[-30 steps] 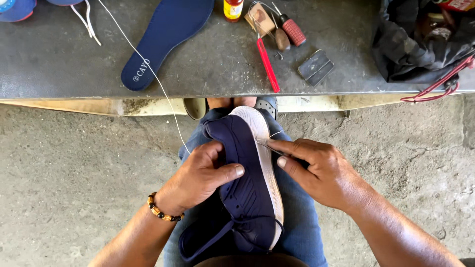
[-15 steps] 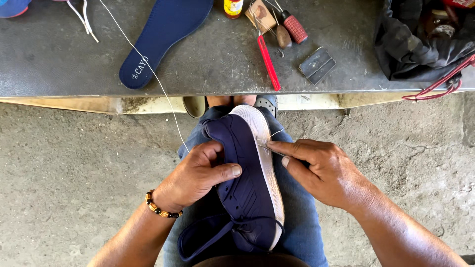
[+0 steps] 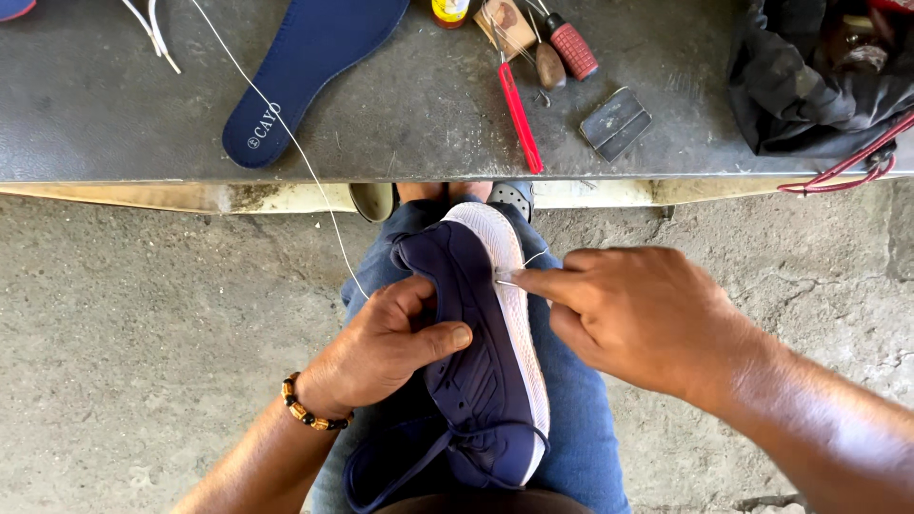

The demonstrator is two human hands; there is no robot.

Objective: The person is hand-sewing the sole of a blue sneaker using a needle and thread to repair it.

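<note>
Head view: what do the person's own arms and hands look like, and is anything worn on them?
Both forearms are bare, with no sleeves or gloves in view. The left hand has a beaded bracelet at the wrist, its beads brown and amber alternating with dark ones. The right hand shows no ring, watch or band on the side the camera sees. Fingernails are short.

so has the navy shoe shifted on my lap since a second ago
No. The navy shoe sits as before on the lap, its white sole's toe just below the bench edge, left hand gripping it.
</note>
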